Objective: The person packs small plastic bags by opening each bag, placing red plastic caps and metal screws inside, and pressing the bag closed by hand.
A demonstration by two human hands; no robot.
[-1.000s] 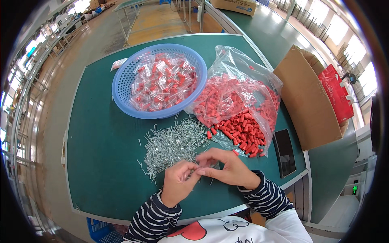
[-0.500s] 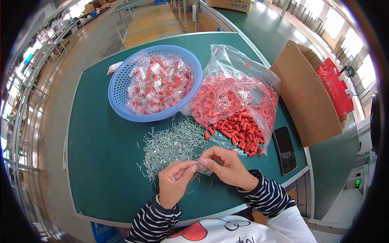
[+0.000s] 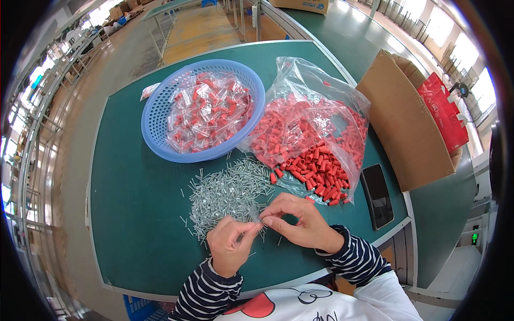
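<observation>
My left hand [image 3: 230, 245] and my right hand [image 3: 301, 223] meet fingertip to fingertip above the near right edge of a heap of silver screws [image 3: 222, 195]. Between them they pinch a small clear plastic bag [image 3: 255, 211], seen against the screws; whether anything is inside I cannot make out. Beyond the heap, a blue perforated basket [image 3: 151, 120] holds many small clear bags with red pieces in them [image 3: 211, 109]. To its right, a large clear bag [image 3: 300, 72] lies open toward me, with red tapered plastic caps [image 3: 321, 174] spilling from its mouth.
A black phone [image 3: 377, 195] lies at the right edge of the green table [image 3: 139, 224]. Beyond it stands an open cardboard box [image 3: 404, 123] with a red bag [image 3: 443, 112] in it. A small packet [image 3: 149, 91] lies behind the basket, and a blue crate [image 3: 142, 309] sits below the table.
The small bag now stands up beyond my fingertips, over the screws. My left fingers have curled and dipped slightly; my right hand stays close to where it was.
</observation>
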